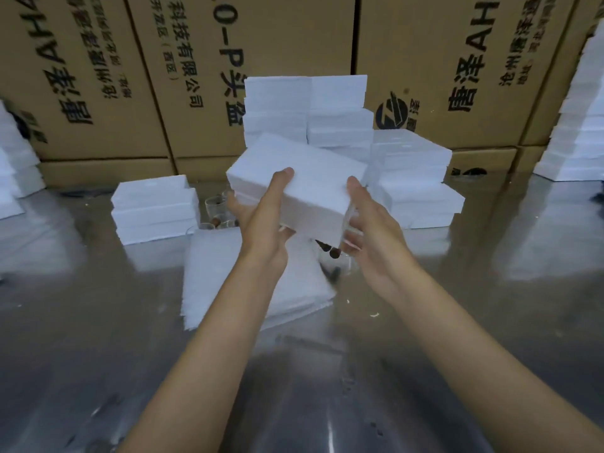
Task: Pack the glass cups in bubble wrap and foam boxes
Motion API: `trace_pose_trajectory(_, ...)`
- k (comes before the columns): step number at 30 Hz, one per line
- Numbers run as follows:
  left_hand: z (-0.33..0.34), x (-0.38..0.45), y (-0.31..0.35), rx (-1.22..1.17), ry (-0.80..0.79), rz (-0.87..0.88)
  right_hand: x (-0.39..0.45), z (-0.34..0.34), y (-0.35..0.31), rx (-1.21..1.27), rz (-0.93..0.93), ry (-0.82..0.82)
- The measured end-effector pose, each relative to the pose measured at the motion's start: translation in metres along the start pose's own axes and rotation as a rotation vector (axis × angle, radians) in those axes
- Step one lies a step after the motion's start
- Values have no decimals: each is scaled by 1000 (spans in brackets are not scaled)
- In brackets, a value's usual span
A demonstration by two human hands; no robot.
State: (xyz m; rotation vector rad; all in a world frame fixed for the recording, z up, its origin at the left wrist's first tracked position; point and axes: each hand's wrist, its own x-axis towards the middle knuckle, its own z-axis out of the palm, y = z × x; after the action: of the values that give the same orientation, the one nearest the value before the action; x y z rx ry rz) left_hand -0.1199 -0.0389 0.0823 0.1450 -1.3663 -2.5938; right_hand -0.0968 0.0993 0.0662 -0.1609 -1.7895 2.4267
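Both hands hold a white foam box (304, 178) up above the table, tilted with its near end lower. My left hand (261, 220) grips its left near side, thumb on top. My right hand (369, 220) grips the right near corner, fingers under it. Below the box lies a stack of white wrap sheets (222, 276). Several glass cups (215, 207) stand behind the sheets, partly hidden by my left hand. Another glass cup (333, 266) with a dark piece stands under the box, blurred.
Stacks of white foam boxes stand at the left (153, 207), centre back (307, 109) and right (415, 178) on the shiny metal table (98, 322). More foam stacks sit at the far left and far right edges. Brown cartons (425, 60) form a wall behind.
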Motion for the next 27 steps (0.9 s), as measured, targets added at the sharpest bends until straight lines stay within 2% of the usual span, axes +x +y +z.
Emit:
trace_pose_trajectory(3,-24,31,32,-105,126,67,1,6,5,-60,-10,-31)
trace_pose_trajectory(6,-65,67,62,-163,308,87,8,-10,13,-83,-55,136)
trace_pose_trajectory(10,-129,105,75,-247,677,86,18,-45,30,-9,-47,337)
trace_pose_trajectory(11,-143,110,73,-246,747,78,20,-51,36,-7,-33,349)
trace_pose_trajectory(14,-175,120,61,-216,822,29,22,-65,53,26,-5,363)
trace_pose_trajectory(17,-193,131,49,-58,971,20,25,-73,64,82,-12,387)
trace_pose_trajectory(20,-198,141,44,154,994,-47,28,-77,67,69,-28,358)
trace_pose_trajectory(23,-199,150,40,410,944,-105,29,-80,71,67,-36,332)
trace_pose_trajectory(25,-200,152,36,561,954,-95,29,-81,74,43,-54,312)
trace_pose_trajectory(27,-199,152,29,580,971,-49,30,-82,76,40,-73,303)
